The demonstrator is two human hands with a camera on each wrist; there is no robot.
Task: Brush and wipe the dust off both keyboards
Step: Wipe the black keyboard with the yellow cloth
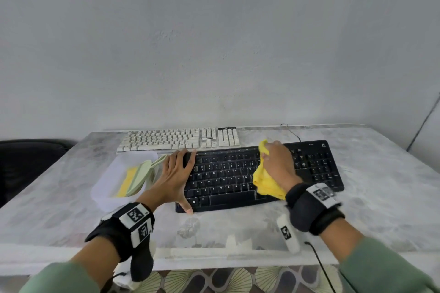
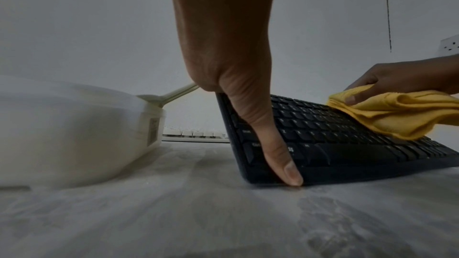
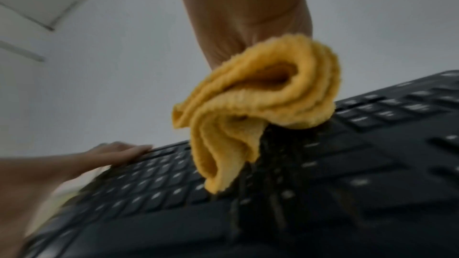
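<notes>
Counting what's sitting on the table

Two keyboards, black (image 1: pixel 262 178) and white (image 1: pixel 178 139) at 12 o'clock; one cloth (image 1: pixel 266 181); one tub (image 1: pixel 114 181); two hands.

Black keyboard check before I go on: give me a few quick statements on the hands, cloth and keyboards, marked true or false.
1. The right hand holds a yellow cloth on the black keyboard. True.
2. The left hand grips a brush. False: it rests spread on the black keyboard's left end.
3. The white keyboard lies behind the black one, nearer the wall. True.
4. The white tub sits right of the black keyboard. False: it is to its left.
</notes>
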